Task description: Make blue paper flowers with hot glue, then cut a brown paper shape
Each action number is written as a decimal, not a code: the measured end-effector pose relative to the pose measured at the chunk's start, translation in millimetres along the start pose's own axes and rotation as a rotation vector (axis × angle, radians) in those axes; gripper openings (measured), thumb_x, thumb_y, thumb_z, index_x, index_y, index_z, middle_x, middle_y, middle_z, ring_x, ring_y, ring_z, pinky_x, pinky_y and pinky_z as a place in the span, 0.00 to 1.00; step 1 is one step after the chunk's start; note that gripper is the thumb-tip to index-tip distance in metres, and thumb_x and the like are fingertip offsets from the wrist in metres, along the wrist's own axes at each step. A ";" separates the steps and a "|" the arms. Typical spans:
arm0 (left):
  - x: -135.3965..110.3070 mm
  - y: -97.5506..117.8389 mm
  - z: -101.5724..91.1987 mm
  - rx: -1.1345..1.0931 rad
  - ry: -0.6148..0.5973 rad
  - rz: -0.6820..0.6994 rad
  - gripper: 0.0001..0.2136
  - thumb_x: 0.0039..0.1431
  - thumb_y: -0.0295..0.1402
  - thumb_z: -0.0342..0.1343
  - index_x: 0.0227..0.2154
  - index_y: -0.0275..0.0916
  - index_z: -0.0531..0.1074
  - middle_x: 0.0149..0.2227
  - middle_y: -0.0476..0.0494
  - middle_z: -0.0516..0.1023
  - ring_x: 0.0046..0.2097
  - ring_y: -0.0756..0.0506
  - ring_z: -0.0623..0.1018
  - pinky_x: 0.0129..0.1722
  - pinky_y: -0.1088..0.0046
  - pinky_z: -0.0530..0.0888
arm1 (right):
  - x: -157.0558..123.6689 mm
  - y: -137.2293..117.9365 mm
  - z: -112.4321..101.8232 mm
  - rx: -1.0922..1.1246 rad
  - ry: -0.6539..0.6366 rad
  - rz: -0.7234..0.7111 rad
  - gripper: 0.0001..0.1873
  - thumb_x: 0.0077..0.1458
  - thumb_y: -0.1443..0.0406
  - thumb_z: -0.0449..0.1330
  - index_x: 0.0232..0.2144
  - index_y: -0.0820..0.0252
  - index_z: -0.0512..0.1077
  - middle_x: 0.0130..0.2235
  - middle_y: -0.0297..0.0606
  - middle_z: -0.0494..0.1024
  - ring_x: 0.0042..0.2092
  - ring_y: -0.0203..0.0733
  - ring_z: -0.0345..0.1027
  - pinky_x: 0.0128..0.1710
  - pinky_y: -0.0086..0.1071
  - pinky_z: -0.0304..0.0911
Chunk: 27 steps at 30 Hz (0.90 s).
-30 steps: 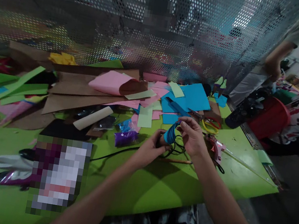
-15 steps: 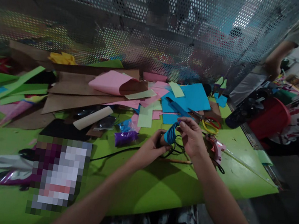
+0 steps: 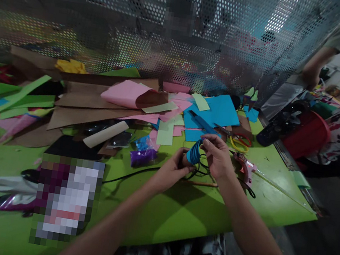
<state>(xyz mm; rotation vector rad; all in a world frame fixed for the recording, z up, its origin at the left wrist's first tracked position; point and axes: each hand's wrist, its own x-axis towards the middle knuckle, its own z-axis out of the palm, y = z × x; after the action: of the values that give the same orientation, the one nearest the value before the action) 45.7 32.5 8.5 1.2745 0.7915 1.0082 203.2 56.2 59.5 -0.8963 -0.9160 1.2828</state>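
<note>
My left hand (image 3: 174,171) is closed around the brown lower part of a small cardboard tube. Blue strips (image 3: 194,152) wrap in layers round the tube's upper part, which tilts toward my right hand. The fingers of my right hand (image 3: 216,152) pinch the top edge of the blue wrapping. Beneath both hands, a dark cord (image 3: 204,167) loops on the table, next to a thin brown stick (image 3: 202,183). Just right of my right hand lies a pink glue gun (image 3: 248,168) with a long clear glue stick (image 3: 280,188) behind it.
Scissors with red and yellow handles (image 3: 239,142) lie beyond the glue gun. Blue sheets (image 3: 221,110), pink paper (image 3: 126,93) and brown cardboard (image 3: 77,96) spread along the perforated metal panel (image 3: 148,23). A purple packet (image 3: 142,157) sits left of my hands. Another person's arm (image 3: 317,65) shows at upper right.
Hardly anything differs: my right fingers have shifted very slightly at the top of the blue wrapping. My left hand keeps its hold on the tube.
</note>
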 end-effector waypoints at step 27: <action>-11.5 18.3 -7.5 -0.294 -0.158 -0.213 0.29 0.48 0.36 0.73 0.53 0.40 0.74 0.32 0.48 0.78 0.32 0.49 0.74 0.35 0.73 0.69 | 1.3 -9.3 -8.8 0.017 -0.172 -0.054 0.16 0.38 0.55 0.77 0.33 0.48 0.84 0.40 0.33 0.83 0.42 0.41 0.73 0.42 0.33 0.66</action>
<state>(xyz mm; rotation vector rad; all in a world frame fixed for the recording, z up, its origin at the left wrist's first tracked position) 31.5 24.8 24.8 0.9807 0.6166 0.8069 214.9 56.5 64.8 -0.7518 -1.0552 1.3336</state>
